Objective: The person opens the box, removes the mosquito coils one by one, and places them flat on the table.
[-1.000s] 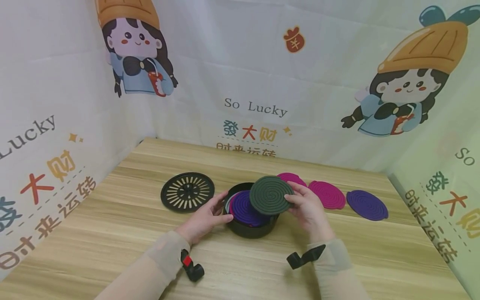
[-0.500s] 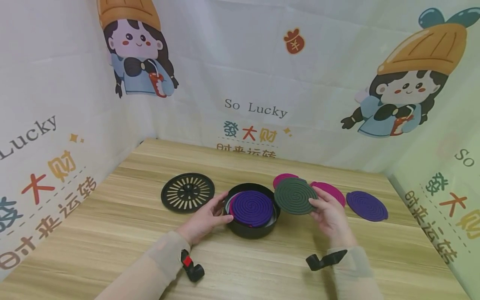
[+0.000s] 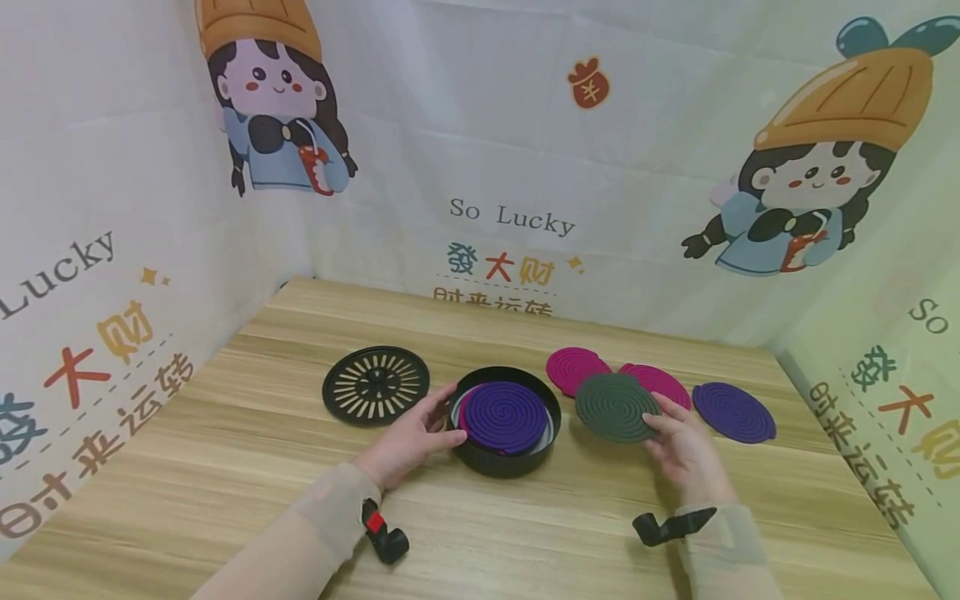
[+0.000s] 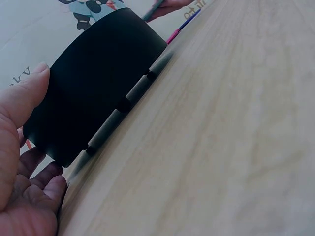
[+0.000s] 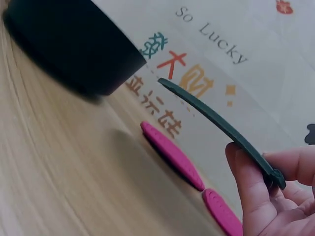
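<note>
My right hand [image 3: 686, 454] pinches a dark green mosquito coil [image 3: 617, 408] by its right edge, thumb on top. In the right wrist view the green coil is seen edge-on, raised above the table, with a faint shadow below. My left hand [image 3: 408, 437] grips the left side of a round black tin [image 3: 504, 465], thumb near the rim and fingers lower on the wall. Inside the tin a purple coil [image 3: 505, 417] lies uppermost, with a pink edge showing under it. The dark tin wall [image 4: 103, 73] fills much of the left wrist view.
A slotted black lid [image 3: 377, 383] lies left of the tin. Two pink coils [image 3: 573, 369] and a purple coil [image 3: 735, 412] lie flat in a row at the right. A printed cloth [image 3: 510, 150] hangs behind the wooden table [image 3: 480, 533].
My right hand has carried the green coil from over the tin to its right and lower, uncovering the purple coil inside. The left hand and tin have stayed put.
</note>
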{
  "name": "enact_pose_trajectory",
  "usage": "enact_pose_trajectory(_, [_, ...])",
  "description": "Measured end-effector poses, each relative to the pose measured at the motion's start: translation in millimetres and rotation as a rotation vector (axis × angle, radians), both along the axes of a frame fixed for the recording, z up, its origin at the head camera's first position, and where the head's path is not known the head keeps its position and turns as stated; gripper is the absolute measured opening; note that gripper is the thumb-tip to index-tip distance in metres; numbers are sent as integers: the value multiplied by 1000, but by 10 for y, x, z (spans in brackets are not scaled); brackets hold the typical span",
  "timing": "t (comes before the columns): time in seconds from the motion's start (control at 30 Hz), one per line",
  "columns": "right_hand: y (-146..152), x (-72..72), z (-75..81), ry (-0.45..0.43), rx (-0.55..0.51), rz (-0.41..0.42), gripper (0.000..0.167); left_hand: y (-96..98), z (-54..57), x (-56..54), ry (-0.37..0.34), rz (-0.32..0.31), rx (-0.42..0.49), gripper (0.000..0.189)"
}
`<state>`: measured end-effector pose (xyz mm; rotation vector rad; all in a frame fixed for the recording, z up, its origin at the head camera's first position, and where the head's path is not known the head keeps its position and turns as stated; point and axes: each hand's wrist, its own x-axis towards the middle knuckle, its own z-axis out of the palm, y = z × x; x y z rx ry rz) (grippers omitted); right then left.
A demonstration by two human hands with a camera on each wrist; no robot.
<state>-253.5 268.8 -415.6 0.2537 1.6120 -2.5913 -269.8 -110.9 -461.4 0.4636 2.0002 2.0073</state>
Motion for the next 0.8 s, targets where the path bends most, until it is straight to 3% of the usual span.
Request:
enact_pose_trajectory(0.23, [35,-25,-113,-58,62,55,30,-3,-2,-1,-4,5,-2,84])
enact_pose_trajectory(0.5, [-2,-35,-208,-58,213,88,58,-3,-24,-7,6,9,-1,84])
enact_pose_trajectory(0.67, [-25,-32,-228,-61,283,82,60,-5,-20,-7,1,5,13,84])
enact_pose_trajectory(0.8, [-45,-21,-219,-80,408,58,58,-7,-17,-6,5,5,10,85])
